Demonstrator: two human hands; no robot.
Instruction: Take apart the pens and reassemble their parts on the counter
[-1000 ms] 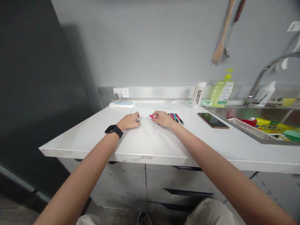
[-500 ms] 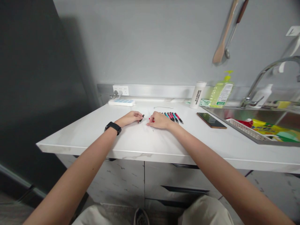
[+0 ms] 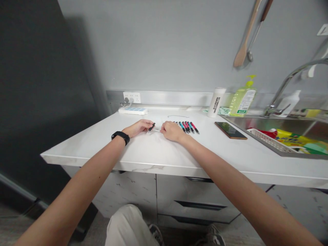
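Two hands meet near the middle of the white desk [image 3: 159, 155], both resting low on its top. The left hand [image 3: 137, 127], a black watch [image 3: 120, 136] on its wrist, is curled nearly closed, and its fingertips pinch a short black pen part [image 3: 151, 128] that tilts up toward the other hand. The right hand [image 3: 171, 131] is closed into a loose fist just beside it; a thin pale piece [image 3: 156, 130] shows between the two hands, but it is too small to tell which hand grips it or what exactly it is. What the right fist holds inside I cannot tell.

Just behind the right hand lies a row of pens [image 3: 186, 126], red, blue and black, side by side on the desk. A dark phone [image 3: 230, 130] lies flat to the right of them, well apart from the hands. Beyond it the sink [image 3: 256, 122] cuts into the desk, with a white basket [image 3: 266, 138] and bright packets in it. Against the back wall stand a white cylinder [image 3: 215, 102] and a green soap bottle [image 3: 243, 97]; a power strip [image 3: 133, 110] lies at the back left.

The near edge of the desk runs in front of the forearms, with bare top between it and the hands. To the left the desk ends at a corner beside the dark wall [image 3: 38, 85].
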